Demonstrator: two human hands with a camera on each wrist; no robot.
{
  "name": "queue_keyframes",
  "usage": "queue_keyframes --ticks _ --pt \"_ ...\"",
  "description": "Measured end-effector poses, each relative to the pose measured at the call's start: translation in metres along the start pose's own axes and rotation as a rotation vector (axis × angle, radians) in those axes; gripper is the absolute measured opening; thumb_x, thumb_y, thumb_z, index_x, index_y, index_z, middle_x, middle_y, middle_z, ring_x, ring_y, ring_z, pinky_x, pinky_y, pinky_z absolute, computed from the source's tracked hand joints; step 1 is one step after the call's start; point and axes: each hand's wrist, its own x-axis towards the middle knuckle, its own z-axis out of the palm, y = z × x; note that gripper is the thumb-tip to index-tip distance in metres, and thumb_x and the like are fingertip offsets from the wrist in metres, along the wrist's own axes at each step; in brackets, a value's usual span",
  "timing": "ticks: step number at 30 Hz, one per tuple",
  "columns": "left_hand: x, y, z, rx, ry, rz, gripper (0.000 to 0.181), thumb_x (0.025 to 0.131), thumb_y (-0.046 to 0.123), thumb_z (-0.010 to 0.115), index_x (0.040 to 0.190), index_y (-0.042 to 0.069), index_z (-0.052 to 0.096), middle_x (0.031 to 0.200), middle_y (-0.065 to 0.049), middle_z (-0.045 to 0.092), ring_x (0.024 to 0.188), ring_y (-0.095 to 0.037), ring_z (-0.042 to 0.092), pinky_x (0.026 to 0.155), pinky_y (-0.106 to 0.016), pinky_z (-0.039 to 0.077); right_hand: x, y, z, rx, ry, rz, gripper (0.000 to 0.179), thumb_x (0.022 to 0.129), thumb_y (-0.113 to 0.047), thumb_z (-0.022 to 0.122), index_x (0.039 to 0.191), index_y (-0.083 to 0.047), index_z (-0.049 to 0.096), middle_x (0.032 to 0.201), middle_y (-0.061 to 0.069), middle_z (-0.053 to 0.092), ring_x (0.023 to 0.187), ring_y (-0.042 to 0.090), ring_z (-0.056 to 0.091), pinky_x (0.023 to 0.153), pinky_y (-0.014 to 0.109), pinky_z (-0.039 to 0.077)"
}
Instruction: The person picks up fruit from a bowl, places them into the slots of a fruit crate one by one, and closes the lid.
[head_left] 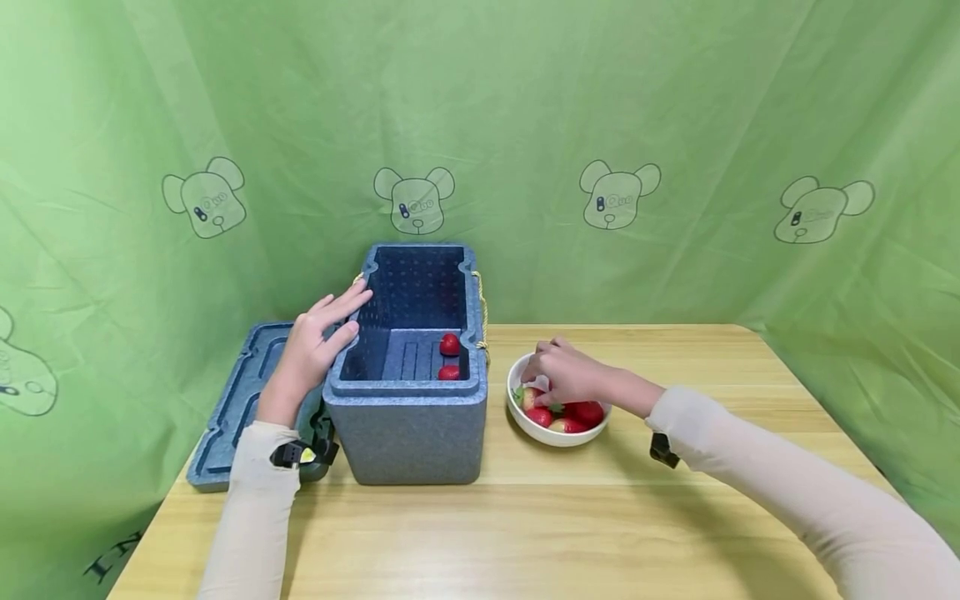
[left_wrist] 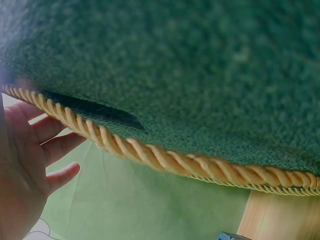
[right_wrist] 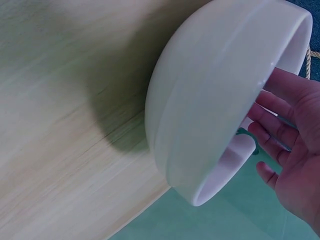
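A blue-grey foam box (head_left: pixel 408 437) stands without its lid on the table. Two red strawberries (head_left: pixel 449 344) lie on its floor at the right side. My left hand (head_left: pixel 307 350) rests at the box's left rim with its fingers extended; the left wrist view shows this hand (left_wrist: pixel 30 150) beside the box wall (left_wrist: pixel 200 90) and its twisted rope handle (left_wrist: pixel 165 157). To the right stands a white bowl (head_left: pixel 555 437) holding several strawberries (head_left: pixel 585 412), some with green leaves. My right hand (head_left: pixel 566 372) reaches into it, fingers bent down at the fruit. Bowl and hand hide whether anything is pinched.
The box's lid (head_left: pixel 238 400) lies on the table to the left of the box, partly under my left forearm. Another yellow rope handle (head_left: pixel 483 312) hangs on the box's right side. A green cloth (head_left: pixel 517 100) with printed bear heads surrounds the wooden table (head_left: pixel 525 533).
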Motion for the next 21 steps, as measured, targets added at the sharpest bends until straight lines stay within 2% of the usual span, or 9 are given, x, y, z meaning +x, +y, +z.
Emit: queue_keyframes --ticks 21 --pt "0.0004 0.0005 -0.0001 0.001 -0.007 -0.009 0.049 0.1 0.016 0.051 0.148 0.009 0.055 0.159 -0.012 0.045 0.143 -0.038 0.047 0.125 -0.059 0.022 0.0036 -0.006 0.0039 -0.074 -0.004 0.017 0.03 0.078 -0.025 0.089 0.101 -0.009 0.079 0.09 -0.002 0.076 0.087 0.018 0.05 0.085 0.039 0.038"
